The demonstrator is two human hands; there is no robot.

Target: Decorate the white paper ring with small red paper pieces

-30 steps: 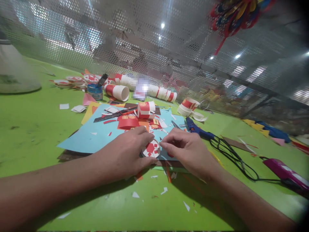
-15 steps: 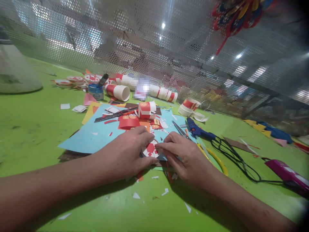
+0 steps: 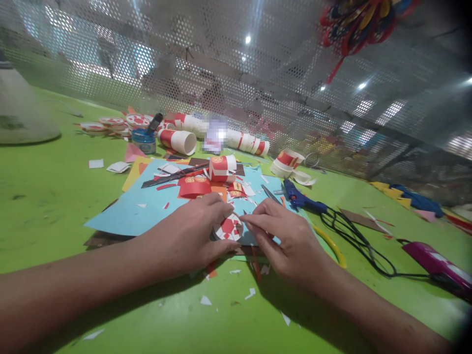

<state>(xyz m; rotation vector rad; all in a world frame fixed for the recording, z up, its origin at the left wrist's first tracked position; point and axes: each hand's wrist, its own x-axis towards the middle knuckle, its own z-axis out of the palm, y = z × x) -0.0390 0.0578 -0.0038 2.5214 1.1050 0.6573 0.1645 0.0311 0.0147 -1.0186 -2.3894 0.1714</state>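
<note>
Left hand [image 3: 191, 236] curls around a red-and-white paper disc [image 3: 229, 229] on the blue sheet [image 3: 132, 214]; right hand [image 3: 287, 238] pinches its edge with 2 fingertips. Risk: glued pieces could shift under pressure. Glue gun [image 3: 299, 199] lies beside on the bench [image 3: 47, 196].

Two hands [image 3: 191, 236] [image 3: 287, 241], one glue gun [image 3: 300, 199], one blue jar [image 3: 143, 140], one pink stapler [image 3: 437, 265]

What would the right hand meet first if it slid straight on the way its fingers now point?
The right hand points left, fingertips already at the rim of the red-and-white paper disc. It would meet that disc first, then probably the left hand holding it; depth is hard to judge.
</note>
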